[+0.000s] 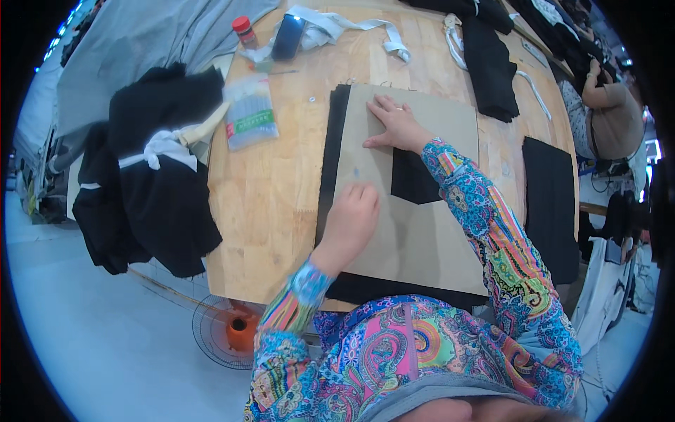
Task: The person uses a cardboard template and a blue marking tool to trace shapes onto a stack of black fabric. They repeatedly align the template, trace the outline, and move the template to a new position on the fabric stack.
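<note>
A large grey-beige cardboard sheet [436,246] lies on a stack of black cloth [328,169], which shows along its left and lower edges. My right hand [397,125] presses flat on the sheet's upper part, fingers spread. Beside that wrist, a black patch with a pointed lower edge [416,177] shows within the sheet; I cannot tell whether it is a cut-out or a piece on top. My left hand [354,221] rests near the sheet's left edge, fingers curled in. Whatever it may hold is hidden. A small bluish mark sits just above its knuckles.
Bundled black cloth tied with white strips [165,183] hangs over the table's left edge. A plastic packet [251,112], phone [288,36] and red-capped jar [243,29] lie at the far left. Black pieces [548,204] lie right. A fan [225,330] stands below; another person [615,119] is far right.
</note>
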Available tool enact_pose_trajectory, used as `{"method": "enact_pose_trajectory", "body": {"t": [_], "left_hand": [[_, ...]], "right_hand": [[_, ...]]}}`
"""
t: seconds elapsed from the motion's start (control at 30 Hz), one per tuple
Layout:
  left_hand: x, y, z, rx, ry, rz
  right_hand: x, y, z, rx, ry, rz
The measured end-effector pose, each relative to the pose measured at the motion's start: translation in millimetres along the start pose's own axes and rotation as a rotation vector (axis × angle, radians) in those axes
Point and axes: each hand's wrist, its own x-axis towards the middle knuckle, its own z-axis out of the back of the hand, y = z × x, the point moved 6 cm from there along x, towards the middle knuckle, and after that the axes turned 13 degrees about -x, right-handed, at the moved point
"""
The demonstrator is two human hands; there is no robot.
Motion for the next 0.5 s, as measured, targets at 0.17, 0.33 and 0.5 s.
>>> {"method": "enact_pose_trajectory", "body": {"t": [0.17, 0.33, 0.5], "left_hand": [[35.4, 24.3, -39.2, 0.338, 0.042, -0.122], [46.0, 22.1, -45.2, 0.368, 0.214, -0.004], [44.7, 20.4, -35.5, 0.341, 0.162, -0.004]], "right_hand": [[-4.1, -3.2, -1.0, 0.030, -0.015, -0.031], [-16.2, -43.1, 5.5, 0.269, -0.107, 0.044], [-91.9, -87.2, 29.9, 0.222, 0.020, 0.031]]}}
